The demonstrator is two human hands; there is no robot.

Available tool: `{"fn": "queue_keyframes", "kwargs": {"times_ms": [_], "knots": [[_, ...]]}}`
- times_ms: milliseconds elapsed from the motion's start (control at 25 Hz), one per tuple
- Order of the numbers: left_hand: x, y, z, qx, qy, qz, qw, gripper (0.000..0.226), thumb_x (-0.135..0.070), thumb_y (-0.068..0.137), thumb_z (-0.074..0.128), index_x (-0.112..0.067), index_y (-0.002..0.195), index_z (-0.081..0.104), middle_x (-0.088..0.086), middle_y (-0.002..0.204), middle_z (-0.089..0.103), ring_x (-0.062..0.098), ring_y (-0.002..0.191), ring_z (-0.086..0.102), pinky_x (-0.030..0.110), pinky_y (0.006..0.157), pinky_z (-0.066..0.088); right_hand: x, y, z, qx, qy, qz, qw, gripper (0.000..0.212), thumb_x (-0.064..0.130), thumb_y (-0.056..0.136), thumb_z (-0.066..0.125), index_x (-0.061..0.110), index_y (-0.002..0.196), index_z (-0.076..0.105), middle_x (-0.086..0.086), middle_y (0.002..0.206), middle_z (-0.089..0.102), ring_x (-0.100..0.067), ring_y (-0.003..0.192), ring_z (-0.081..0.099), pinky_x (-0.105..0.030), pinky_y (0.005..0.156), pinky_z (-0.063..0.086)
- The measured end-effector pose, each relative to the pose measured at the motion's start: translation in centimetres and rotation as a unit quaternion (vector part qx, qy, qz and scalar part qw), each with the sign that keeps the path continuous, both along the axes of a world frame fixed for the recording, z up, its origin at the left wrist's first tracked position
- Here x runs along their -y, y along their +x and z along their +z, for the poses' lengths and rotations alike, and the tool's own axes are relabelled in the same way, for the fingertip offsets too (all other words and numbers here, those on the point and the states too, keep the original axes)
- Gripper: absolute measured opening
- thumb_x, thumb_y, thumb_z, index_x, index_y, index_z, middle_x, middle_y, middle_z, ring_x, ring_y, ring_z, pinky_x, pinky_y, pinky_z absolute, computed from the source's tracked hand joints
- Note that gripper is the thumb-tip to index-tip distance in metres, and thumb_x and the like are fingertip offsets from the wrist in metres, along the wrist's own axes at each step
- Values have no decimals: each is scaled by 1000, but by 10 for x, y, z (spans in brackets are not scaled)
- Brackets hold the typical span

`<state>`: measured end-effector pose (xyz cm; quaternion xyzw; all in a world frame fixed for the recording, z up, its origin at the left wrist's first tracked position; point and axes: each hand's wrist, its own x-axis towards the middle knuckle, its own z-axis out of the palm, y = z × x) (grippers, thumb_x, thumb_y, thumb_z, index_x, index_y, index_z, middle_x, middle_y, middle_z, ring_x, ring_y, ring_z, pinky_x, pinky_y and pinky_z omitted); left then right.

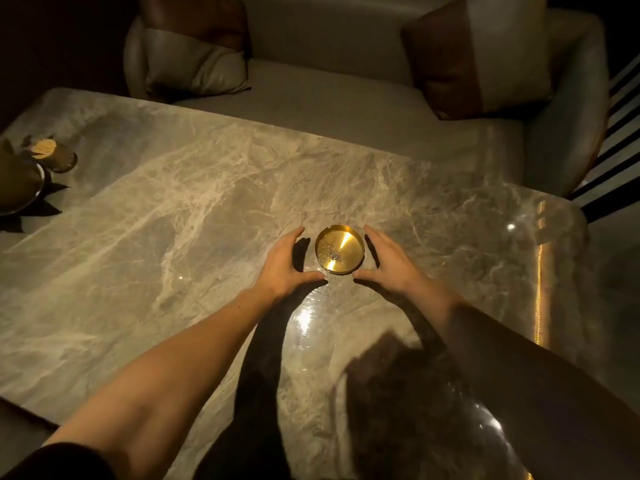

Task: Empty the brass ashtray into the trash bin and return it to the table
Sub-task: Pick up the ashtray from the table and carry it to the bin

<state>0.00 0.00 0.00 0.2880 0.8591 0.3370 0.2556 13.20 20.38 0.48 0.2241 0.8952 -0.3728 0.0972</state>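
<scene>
The left hand (282,261) and the right hand (389,263) are open and curved, one on each side of the brass ashtray (339,249), with the fingers spread apart and the thumbs pointing toward each other at the near side of it. Neither hand seems to touch the rim; a dark strip of shadow shows between each palm and the metal, so nothing is gripped yet. I judge that the hands are shaped like this to take the round dish from both sides and lift it level, because a small heap of grey ash (332,254) lies on its floor and would spill if the dish tilts. The ashtray stands flat on the marble table (156,209), a little right of the middle and well away from every edge. At the far left edge of the table there are a dark round holder (52,155) and part of a metal dish (20,187). Behind the table stands a pale sofa (329,64) with two cushions. No trash bin is visible, so the emptying is still to do.
</scene>
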Motion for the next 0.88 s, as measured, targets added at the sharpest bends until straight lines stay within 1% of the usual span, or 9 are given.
{"fn": "queue_keyframes", "kwargs": {"times_ms": [40,120,200,280,360,440,520,720,880], "knots": [[-3,0,-3,5,1,1,1000,112,-48,59,88,-19,149,29,6,154,37,25,141,36,43,114,32,-2,-4,-3,-3,-4,7,1000,106,37,71,82,18,153,18,-7,160,25,-25,146,26,-44,117,28],[-7,1,-9,19,-11,-5,1000,115,-46,57,89,-16,150,29,9,154,38,26,140,37,35,113,30,-2,-10,-6,1,-9,20,1000,104,34,69,84,21,151,22,-6,156,33,-26,142,33,-47,114,33],[-11,5,-14,32,-19,-2,999,117,-42,55,91,-12,150,28,11,153,39,26,140,38,29,109,28,0,-15,-11,9,-6,30,999,103,32,69,84,20,151,22,-7,155,34,-26,141,33,-47,113,33],[-14,5,-18,38,-18,1,999,116,-37,55,93,-9,149,30,13,151,42,27,138,40,29,109,31,1,-18,-14,9,-7,29,1000,103,32,70,84,19,151,22,-8,155,34,-27,142,32,-45,114,32],[-17,5,-18,34,-12,3,999,109,-33,55,93,-9,145,37,13,143,50,27,132,47,28,105,36,1,-20,-16,8,-8,21,1000,104,32,69,84,19,151,23,-8,154,35,-27,141,32,-44,114,32],[-21,7,-20,24,1,6,1000,98,-34,54,93,-12,138,46,11,132,57,26,123,53,29,100,41,0,-20,-16,8,-8,18,1000,104,32,69,85,18,151,23,-8,155,34,-27,142,31,-43,115,31],[-24,11,-20,18,9,11,1000,95,-36,53,93,-15,135,50,8,127,58,22,116,55,29,97,42,1,-19,-16,3,-9,12,1000,105,32,68,85,18,151,23,-8,155,34,-27,142,31,-42,115,30],[-28,17,-14,9,43,20,999,91,-40,54,92,-15,132,52,6,128,58,17,114,54,23,93,40,1,-10,-12,-38,-29,-25,999,100,29,64,88,20,147,33,-7,144,46,-25,134,40,-40,110,36],[-26,21,-1,26,91,38,995,90,-39,55,92,-19,132,51,-5,125,57,12,111,57,25,95,46,2,1,2,-86,-61,-57,993,96,29,62,88,22,143,38,-2,140,49,-19,128,46,-36,106,40]]}}
